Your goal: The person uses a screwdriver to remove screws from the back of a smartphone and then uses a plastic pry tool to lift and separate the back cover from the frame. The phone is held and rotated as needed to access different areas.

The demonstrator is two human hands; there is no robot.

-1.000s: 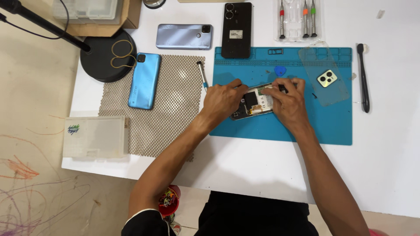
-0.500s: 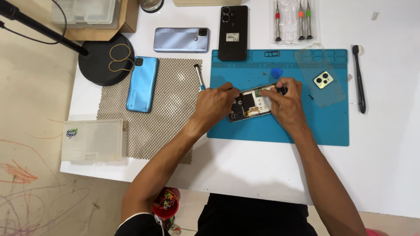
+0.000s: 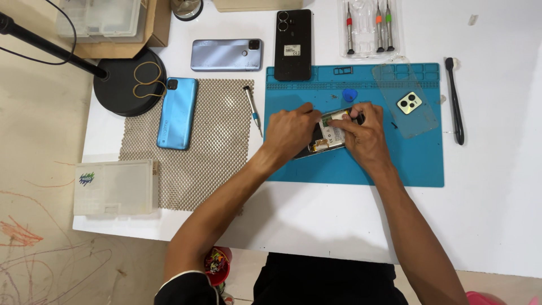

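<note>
Matt rubbery mat point(image 3: 418, 164), woven mesh cloth point(image 3: 214, 141)

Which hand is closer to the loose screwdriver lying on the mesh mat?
Left. The left hand sits just right of the screwdriver, without touching it. The right hand is farther right, across the opened phone that both hands rest on.

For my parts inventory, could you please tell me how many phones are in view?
4: a blue phone on the mesh mat, a lilac phone above it, a black phone at the blue mat's top edge, and an opened phone under both hands.
</note>
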